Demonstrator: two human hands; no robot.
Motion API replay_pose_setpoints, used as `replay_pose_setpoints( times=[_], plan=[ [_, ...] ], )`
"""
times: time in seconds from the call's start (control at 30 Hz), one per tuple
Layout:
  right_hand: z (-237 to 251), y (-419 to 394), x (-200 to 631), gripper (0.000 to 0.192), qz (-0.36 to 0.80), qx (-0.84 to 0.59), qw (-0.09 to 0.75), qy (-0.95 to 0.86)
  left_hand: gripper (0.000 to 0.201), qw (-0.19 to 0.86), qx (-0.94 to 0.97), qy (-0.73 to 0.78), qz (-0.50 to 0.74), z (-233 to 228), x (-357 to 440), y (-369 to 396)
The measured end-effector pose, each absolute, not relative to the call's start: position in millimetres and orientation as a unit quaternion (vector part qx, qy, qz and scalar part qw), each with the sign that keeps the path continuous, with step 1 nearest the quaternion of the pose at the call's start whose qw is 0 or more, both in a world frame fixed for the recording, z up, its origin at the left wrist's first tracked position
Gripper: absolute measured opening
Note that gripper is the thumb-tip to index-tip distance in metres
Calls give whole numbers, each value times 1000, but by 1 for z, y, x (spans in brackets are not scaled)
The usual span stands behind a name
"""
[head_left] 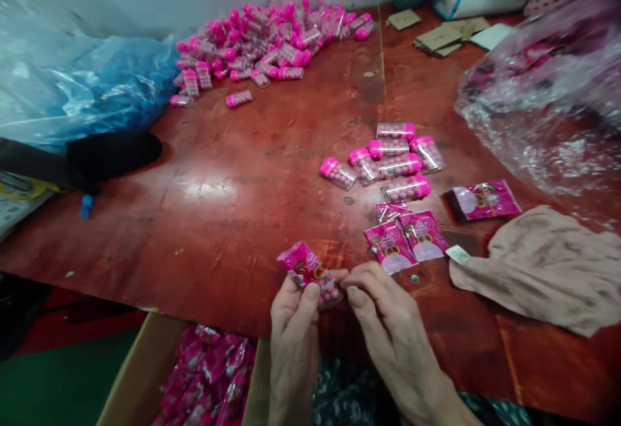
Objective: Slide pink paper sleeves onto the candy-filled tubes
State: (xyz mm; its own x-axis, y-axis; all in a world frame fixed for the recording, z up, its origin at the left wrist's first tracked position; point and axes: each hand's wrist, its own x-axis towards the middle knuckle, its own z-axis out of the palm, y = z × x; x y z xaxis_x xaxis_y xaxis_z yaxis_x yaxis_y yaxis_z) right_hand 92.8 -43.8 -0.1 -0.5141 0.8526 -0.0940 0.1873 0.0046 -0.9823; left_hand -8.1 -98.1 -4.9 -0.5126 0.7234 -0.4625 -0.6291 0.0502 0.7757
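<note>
Both hands on one pink packet at the near table edge

Left hand (294,313) and right hand (383,313) pinch a glossy pink packet (305,263) over a small clear tube (330,293) of pink balls, fingertips almost meeting, just above the scuffed red table (233,187). More capsule-shaped tubes (388,158) lie further in, flat packets (405,238) beside them.

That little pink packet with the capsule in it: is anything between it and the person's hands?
No. Both the left hand and right hand already pinch the pink packet and its capsule directly, above the table edge.
</note>
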Motion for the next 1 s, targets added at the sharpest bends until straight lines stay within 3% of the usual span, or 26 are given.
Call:
replay_pose_setpoints(
  times=[0.07,0.23,0.33,0.43,0.63,0.87,1.0],
  plan=[
    [2,-36,97,15,566,-415,298,-647,16,506,66,546,665,-1,-9,-99],
    [-9,-31,94,24,781,-372,225,-449,28,606,86,526,591,1,-1,-98],
    [-18,-36,90,24,818,-386,244,-350,22,609,59,526,591,-6,7,-99],
    [-21,-38,88,25,819,-392,258,-332,12,581,52,556,592,-12,12,-101],
    [-13,-37,89,30,821,-385,230,-353,14,556,106,610,555,-4,13,-104],
    [-4,-46,88,20,673,-456,296,-502,13,559,76,607,559,7,17,-101],
    [-5,-41,89,24,646,-506,281,-498,17,577,71,593,557,0,20,-101]
  ],
)
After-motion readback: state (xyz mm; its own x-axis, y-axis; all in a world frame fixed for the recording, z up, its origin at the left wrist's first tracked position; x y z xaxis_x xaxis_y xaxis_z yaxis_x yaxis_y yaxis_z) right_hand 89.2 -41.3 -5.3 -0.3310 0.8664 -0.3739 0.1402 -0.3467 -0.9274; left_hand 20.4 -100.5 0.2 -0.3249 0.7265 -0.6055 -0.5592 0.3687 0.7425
